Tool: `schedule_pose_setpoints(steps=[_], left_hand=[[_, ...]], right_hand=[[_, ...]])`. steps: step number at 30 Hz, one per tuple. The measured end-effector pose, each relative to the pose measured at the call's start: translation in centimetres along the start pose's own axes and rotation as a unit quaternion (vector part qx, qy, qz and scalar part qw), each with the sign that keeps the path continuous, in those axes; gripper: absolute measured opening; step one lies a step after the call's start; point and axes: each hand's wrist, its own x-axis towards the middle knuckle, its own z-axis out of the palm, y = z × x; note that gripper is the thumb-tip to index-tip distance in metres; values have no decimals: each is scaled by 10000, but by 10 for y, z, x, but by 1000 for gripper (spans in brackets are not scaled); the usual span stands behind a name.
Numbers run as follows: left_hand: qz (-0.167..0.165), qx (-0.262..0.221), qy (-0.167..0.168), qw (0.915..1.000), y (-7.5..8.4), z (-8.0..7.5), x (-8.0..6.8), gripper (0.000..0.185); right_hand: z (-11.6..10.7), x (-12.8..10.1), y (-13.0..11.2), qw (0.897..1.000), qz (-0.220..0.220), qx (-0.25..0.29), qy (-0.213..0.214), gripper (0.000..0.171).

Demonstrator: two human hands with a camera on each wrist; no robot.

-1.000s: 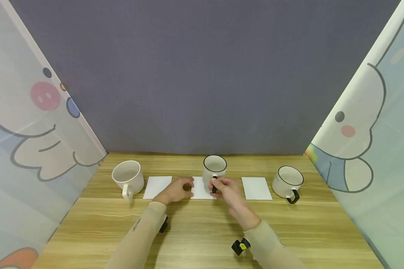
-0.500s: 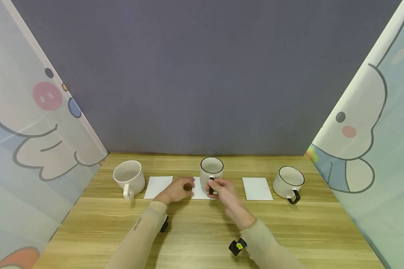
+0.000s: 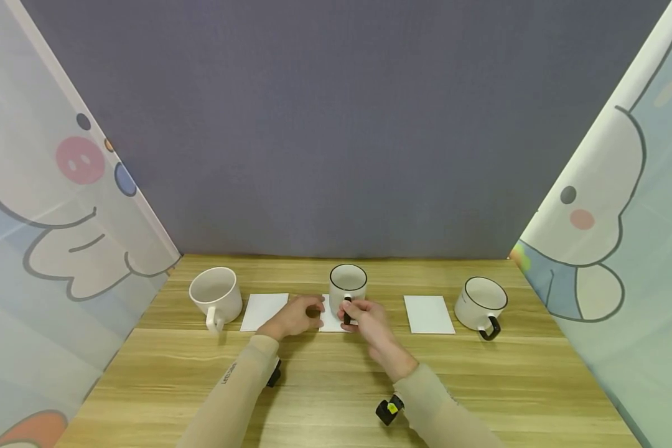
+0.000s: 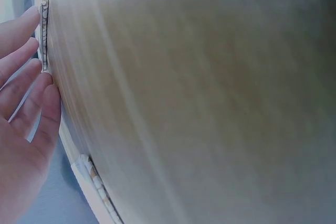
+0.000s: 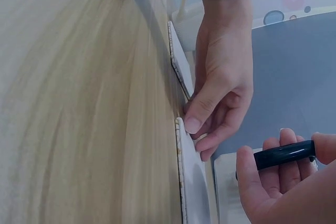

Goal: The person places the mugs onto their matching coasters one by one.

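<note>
My right hand [image 3: 374, 323] pinches the black handle [image 5: 283, 154] of a white mug [image 3: 339, 300] with a dark rim. The mug is upright over the middle white square coaster [image 3: 327, 321]; whether its base touches the coaster I cannot tell. At that coaster's left edge is my left hand [image 3: 292, 317], thumb towards me and fingers on the far side. In the left wrist view the fingers of the left hand [image 4: 21, 145] lie fairly straight, tips against the coaster's edge. The right wrist view shows the left thumb near the coaster's corner.
A second white coaster [image 3: 260, 312] lies to the left, partly behind the left hand, and a third coaster [image 3: 429, 314] to the right. A plain white mug [image 3: 221, 305] stands far left. A black-handled white mug [image 3: 473, 311] stands far right. A grey panel [image 3: 336, 137] rises behind the table.
My right hand has carried the mug left and slightly towards me, further over the middle coaster. The left hand has stayed in place.
</note>
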Motion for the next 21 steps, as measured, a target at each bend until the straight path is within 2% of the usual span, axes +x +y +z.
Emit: schedule_pose_setpoints(steps=[11, 21], left_hand=[[137, -17, 41, 9999, -1, 1, 0, 18], [59, -166, 70, 9998, -1, 0, 0, 17]], right_hand=[[6, 9, 11, 9999, 50, 87, -16, 29], [11, 8, 18, 9996, 130, 131, -214, 27]])
